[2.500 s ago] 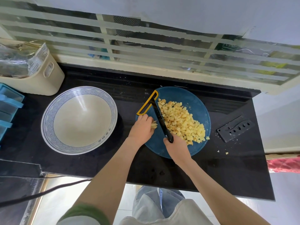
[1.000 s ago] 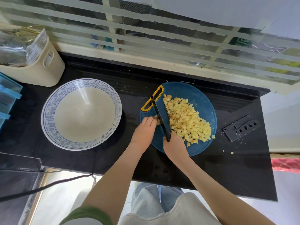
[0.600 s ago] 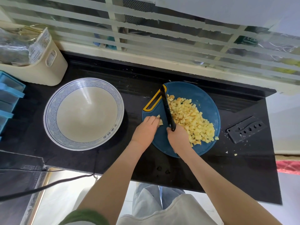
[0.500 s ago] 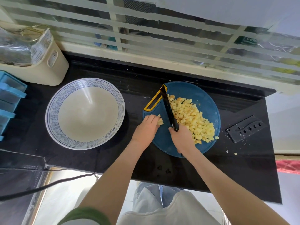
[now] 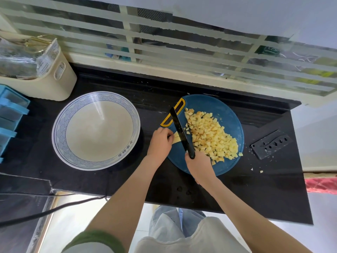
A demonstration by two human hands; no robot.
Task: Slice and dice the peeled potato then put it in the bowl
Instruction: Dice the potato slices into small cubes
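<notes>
Blue plastic, round, the cutting board point(image 5: 227, 109) lies on the black counter point(image 5: 273, 189), just right of the wide patterned bowl point(image 5: 58, 125), which holds no potato yet. A heap of potato cubes point(image 5: 209, 137) covers the board's middle and right. One pale potato strip point(image 5: 176, 139) lies uncut at the board's left edge.

The left hand point(image 5: 160, 141) pins that strip with curled fingers. The right hand point(image 5: 197, 166) is wrapped round the handle of the black knife point(image 5: 179, 131), whose blade stands just right of the strip.

Dicing looks almost done. To finish well, tuck the left fingertips back from the blade, since the strip is short. Cut straight down in steps matching the cubes beside it. A few cubes sit at the board's near right rim, so sweep them inward before tipping the board over the bowl.
</notes>
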